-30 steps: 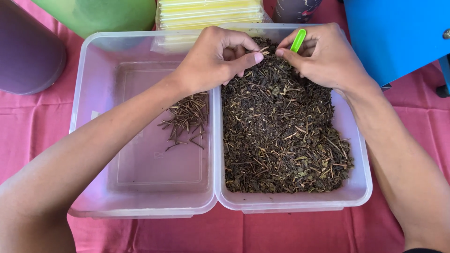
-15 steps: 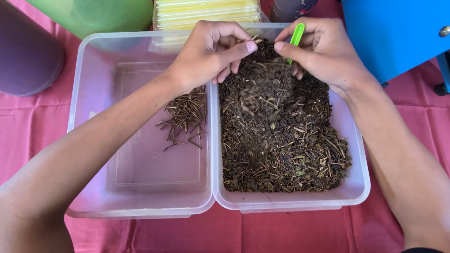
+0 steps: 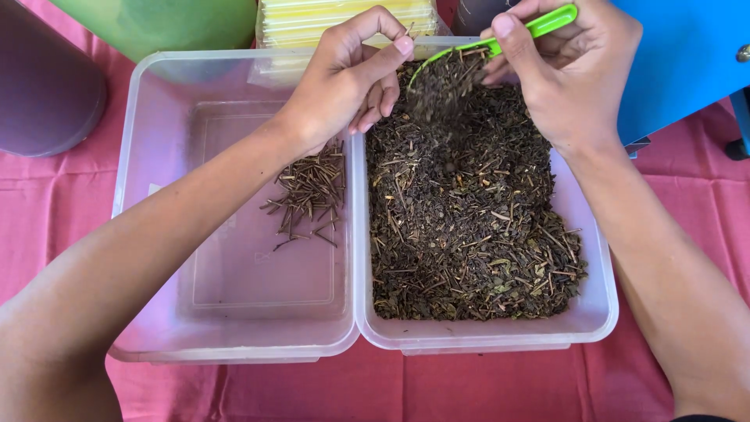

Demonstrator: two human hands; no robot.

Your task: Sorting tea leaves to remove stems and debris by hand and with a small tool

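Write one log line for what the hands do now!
right hand: holds green scoop | left hand: pinching | dried leaves: right tub

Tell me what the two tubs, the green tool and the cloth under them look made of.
Left tub and right tub: probably plastic, translucent and slightly glossy, since the pink shows through their walls. Green tool, held in the right hand: likely smooth, glossy plastic, judging by its even bright colour. Pink cloth: woven fabric, matte, with soft creases.

Your left hand (image 3: 348, 74) sits at upper centre of the frame, thumb and forefinger pinched, forearm running down to the lower left; your right hand (image 3: 566, 70), upper right, has fingers curled closed, forearm dropping to the lower right
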